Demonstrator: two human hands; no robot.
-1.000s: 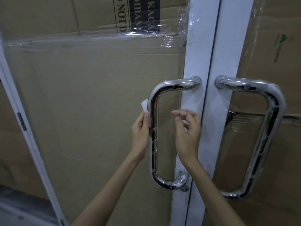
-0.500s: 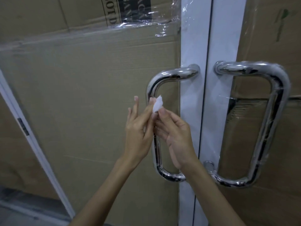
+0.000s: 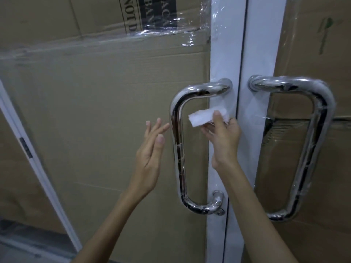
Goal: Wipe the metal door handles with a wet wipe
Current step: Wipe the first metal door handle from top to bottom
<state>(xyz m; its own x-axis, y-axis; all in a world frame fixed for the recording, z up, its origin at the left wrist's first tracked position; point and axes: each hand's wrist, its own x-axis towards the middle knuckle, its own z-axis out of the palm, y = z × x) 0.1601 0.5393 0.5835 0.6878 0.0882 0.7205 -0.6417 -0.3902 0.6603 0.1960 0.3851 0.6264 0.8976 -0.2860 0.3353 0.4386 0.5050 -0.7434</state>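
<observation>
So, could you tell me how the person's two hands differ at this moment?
The right hand pinches the white wet wipe, while the left hand holds nothing. The right hand's fingers are curled round the wipe; the left hand's fingers are straight and spread. The right hand sits to the right of the left door handle's bar, and the left hand lies to its left. Neither grips the handle.

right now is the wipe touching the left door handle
Apart. The head view shows the wipe, pinched by the right hand, inside the loop of the left door handle, with cardboard visible between them.
</observation>
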